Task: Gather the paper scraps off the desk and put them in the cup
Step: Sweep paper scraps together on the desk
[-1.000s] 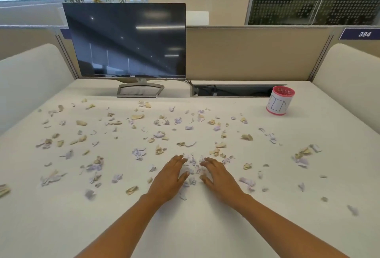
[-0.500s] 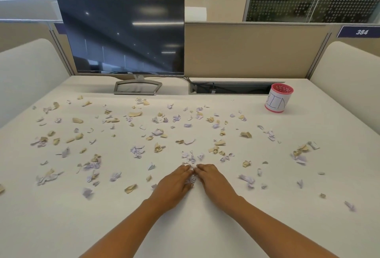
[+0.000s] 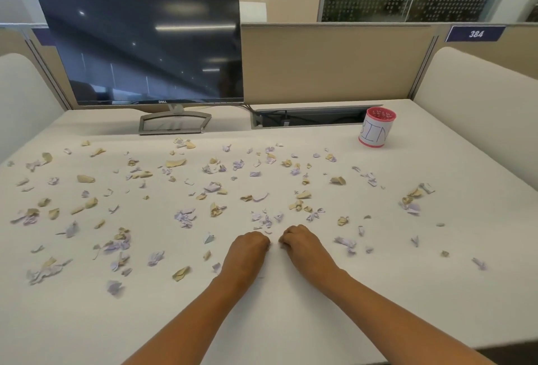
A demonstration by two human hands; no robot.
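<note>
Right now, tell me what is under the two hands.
A few pale paper scraps peek out at the curled fingertips of the left hand and right hand. Whatever else lies beneath the palms on the desk is covered.

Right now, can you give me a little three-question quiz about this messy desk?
1. True or false: the cup lies tipped over.
2. What is written on the cup? A) BIN B) CUP C) PENS
3. What two colours are the paper scraps on the desk?
Key: 1 false, it stands upright. 2 A. 3 lilac and tan.
</note>
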